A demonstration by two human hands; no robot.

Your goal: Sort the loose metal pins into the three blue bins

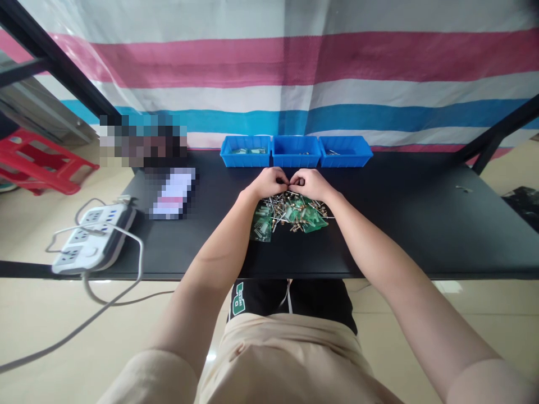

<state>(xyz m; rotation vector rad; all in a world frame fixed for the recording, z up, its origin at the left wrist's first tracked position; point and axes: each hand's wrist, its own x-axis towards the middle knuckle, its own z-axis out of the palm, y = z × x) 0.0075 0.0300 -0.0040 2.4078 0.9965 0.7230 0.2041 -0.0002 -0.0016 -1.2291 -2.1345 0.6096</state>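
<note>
My left hand (272, 182) and my right hand (308, 184) meet fingertip to fingertip at the far side of a pile of small metal parts (279, 209). Both are closed in a pinch; whatever they hold is too small to make out. Green-tinted plastic bags (309, 216) lie among the parts, and another small bag (261, 227) is at the pile's left. Just beyond my hands stand three blue bins in a row: the left bin (246, 161) has bags inside, while the middle bin (296, 161) and right bin (347, 161) hold a few small metal parts.
A white power strip (95, 235) with cables sits at the black table's (412, 224) left end. Near it lies a phone (173, 193), partly pixelated. A small pale item (464, 189) is at the right. A red stool (42, 160) stands beyond the left end.
</note>
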